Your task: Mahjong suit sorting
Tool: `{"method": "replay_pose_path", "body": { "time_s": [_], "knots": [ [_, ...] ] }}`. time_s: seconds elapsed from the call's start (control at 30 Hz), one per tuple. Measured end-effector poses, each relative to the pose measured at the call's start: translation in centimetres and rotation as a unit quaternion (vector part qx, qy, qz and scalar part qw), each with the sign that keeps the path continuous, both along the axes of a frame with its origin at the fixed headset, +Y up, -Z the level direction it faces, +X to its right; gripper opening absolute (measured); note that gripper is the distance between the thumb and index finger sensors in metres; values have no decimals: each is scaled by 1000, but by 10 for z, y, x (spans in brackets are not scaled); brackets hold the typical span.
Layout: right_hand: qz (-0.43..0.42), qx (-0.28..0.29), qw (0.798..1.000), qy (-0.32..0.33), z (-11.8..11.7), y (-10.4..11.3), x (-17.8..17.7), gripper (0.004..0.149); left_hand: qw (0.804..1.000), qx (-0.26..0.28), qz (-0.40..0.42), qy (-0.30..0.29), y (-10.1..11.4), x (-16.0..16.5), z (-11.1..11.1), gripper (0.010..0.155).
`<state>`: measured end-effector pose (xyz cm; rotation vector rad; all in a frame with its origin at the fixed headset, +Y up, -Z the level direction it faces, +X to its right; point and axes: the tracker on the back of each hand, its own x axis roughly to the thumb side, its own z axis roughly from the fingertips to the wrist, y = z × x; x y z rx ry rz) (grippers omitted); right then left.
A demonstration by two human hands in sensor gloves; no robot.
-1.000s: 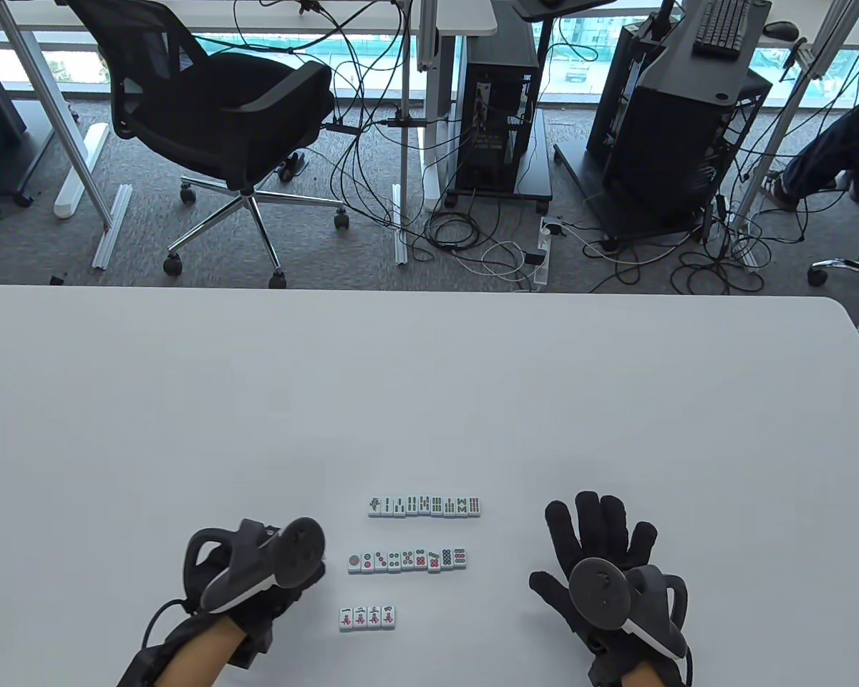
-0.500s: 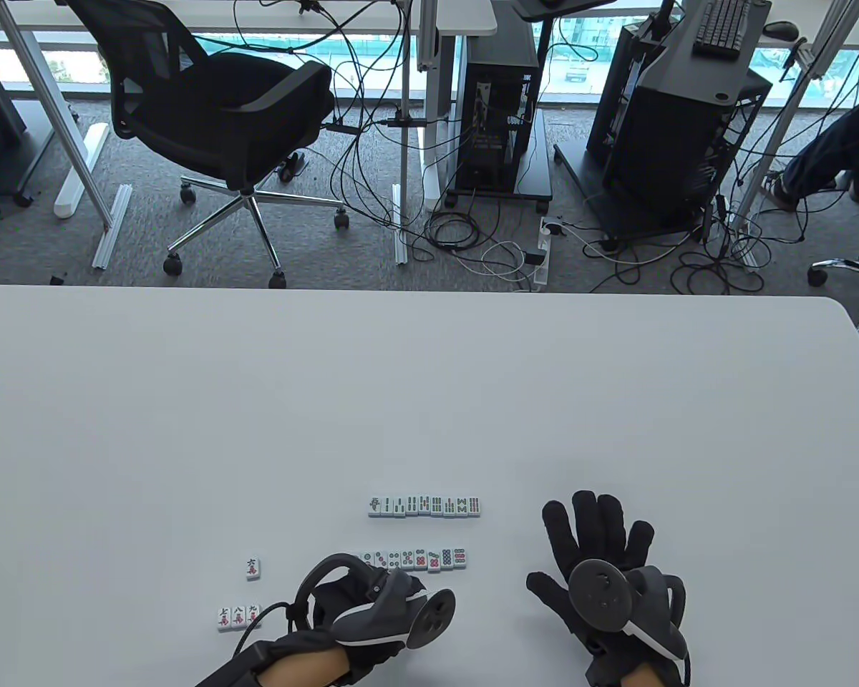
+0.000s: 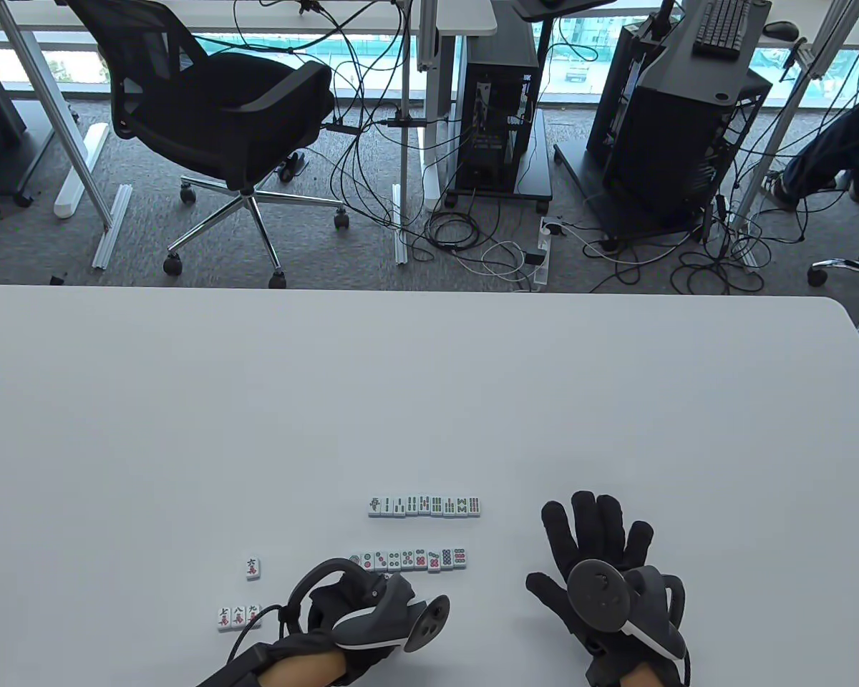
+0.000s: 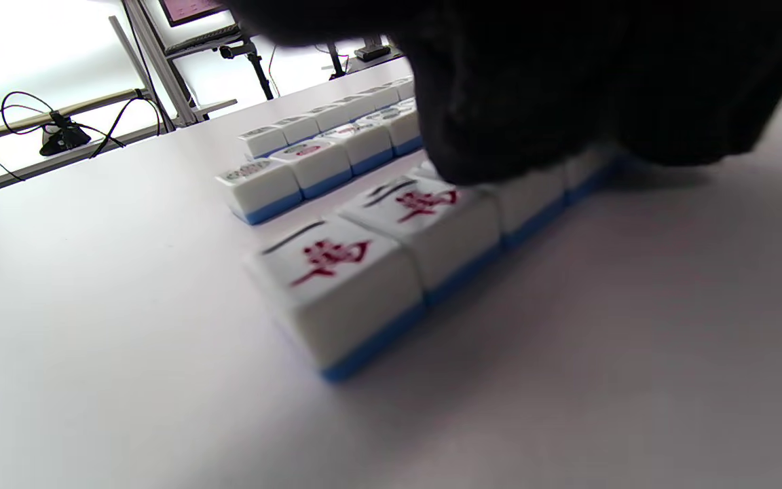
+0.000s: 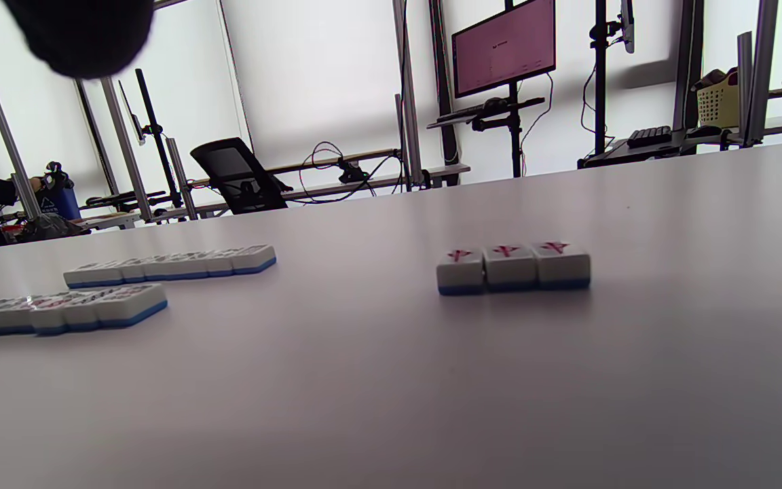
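Observation:
Three face-up rows lie near the front edge: bamboo tiles (image 3: 424,505), dot tiles (image 3: 411,559) and, under my left hand (image 3: 361,608), the character row (image 4: 377,251). In the left wrist view my curled fingers (image 4: 513,102) come down on that row's right end and pinch a character tile there, mostly hidden. Only the first two tiles of the row show. A single character tile (image 3: 253,567) and a group of three (image 3: 238,617) lie to the left. My right hand (image 3: 594,551) rests flat on the table (image 3: 429,393) with fingers spread, right of the rows, holding nothing.
The white table reaches far back, with its far edge at mid-frame. Beyond it stand an office chair (image 3: 215,107), computer towers (image 3: 497,129) and floor cables. A seated person's leg (image 3: 830,154) shows at the far right.
My left hand swung right from the loose character tiles to the character row, uncovering four loose tiles. In the last half second it barely shifted. The right hand stayed put.

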<state>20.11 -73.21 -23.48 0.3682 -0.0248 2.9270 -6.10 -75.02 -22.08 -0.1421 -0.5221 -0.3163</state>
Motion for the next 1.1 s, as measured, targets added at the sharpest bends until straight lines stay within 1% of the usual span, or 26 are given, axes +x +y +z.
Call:
{"method": "replay_pose_path", "body": {
  "time_s": [0.13, 0.23, 0.33, 0.43, 0.47, 0.53, 0.6, 0.7, 0.8, 0.87, 0.93, 1.03, 1.1],
  "knots": [
    [-1, 1, 1000, -1, 0, 0, 1, 84, 999, 24, 21, 29, 18, -25, -1, 64],
    [-1, 0, 1000, -3, -1, 0, 1, 84, 997, 42, 20, 66, 30, -57, -8, 64],
    [0, 0, 1000, -5, -1, 0, 2, 84, 989, 48, 17, 136, 37, -97, -17, 64],
    [-1, 1, 1000, -6, -1, 0, 2, 84, 981, 21, 25, 193, 34, -132, -26, 64],
    [0, 1, 1000, -7, -1, 0, 2, 84, 977, 30, 28, 208, 32, -143, -27, 64],
    [1, 1, 1000, -7, -1, 1, 3, 84, 977, 46, 21, 209, 27, -158, -29, 64],
    [0, 0, 1000, -8, -1, 0, 3, 84, 975, 40, 5, 220, 20, -168, -30, 65],
    [3, -2, 1000, -8, -1, 0, 3, 84, 973, 12, 8, 229, 7, -174, -32, 66],
    [4, -2, 1000, -9, -1, 0, 3, 84, 972, 4, 8, 234, -3, -174, -35, 66],
    [5, -2, 1000, -9, -1, 0, 3, 84, 971, -18, 6, 239, -11, -174, -38, 64],
    [5, -3, 1000, -9, -2, 0, 3, 84, 971, -19, 25, 239, -11, -173, -40, 64],
    [4, -5, 1000, -9, -2, 0, 3, 84, 971, -15, 17, 239, -11, -170, -42, 63],
    [4, -4, 1000, -9, -2, 1, 3, 84, 969, -5, -1, 249, -8, -165, -43, 62]
  ]
}}
